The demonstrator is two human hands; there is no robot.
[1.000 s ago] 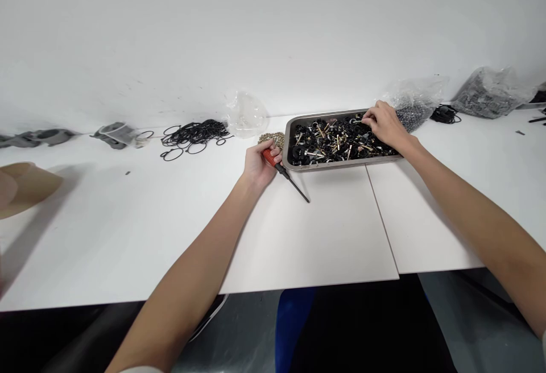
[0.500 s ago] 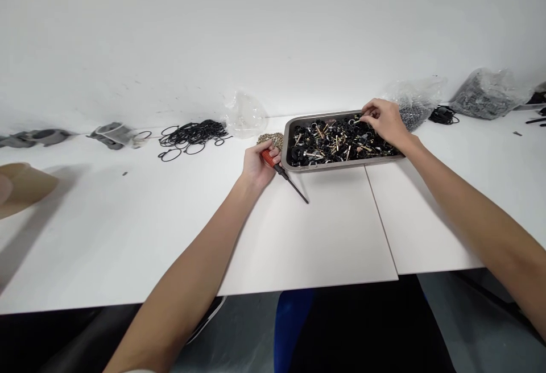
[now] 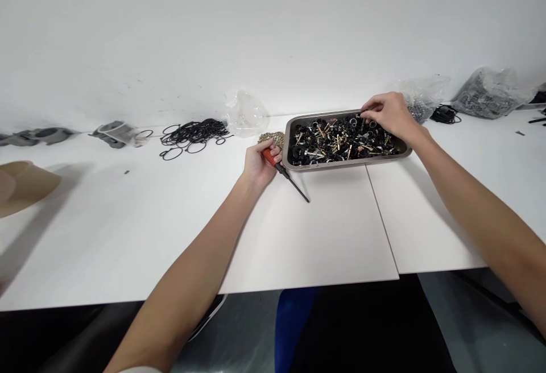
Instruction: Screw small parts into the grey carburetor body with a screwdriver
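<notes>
My left hand (image 3: 258,164) rests on the white table and grips a screwdriver (image 3: 285,174) with a red handle; its dark shaft points toward me and to the right. Just right of it stands a metal tray (image 3: 285,144) filled with small black and brass parts. My right hand (image 3: 389,115) hovers over the tray's far right corner, fingers curled down among the parts. Whether its fingertips pinch a part is hidden.
A heap of small brass pieces (image 3: 273,137) lies left of the tray, behind it a clear plastic bag (image 3: 246,114). Black rubber rings (image 3: 194,133) and grey parts (image 3: 113,133) lie further left. More bags (image 3: 486,93) sit at the far right. A brown object (image 3: 23,185) lies at the left edge.
My right hand has shifted from the tray's middle right toward its far right corner and lifted a little. My left hand and the screwdriver have stayed in place.
</notes>
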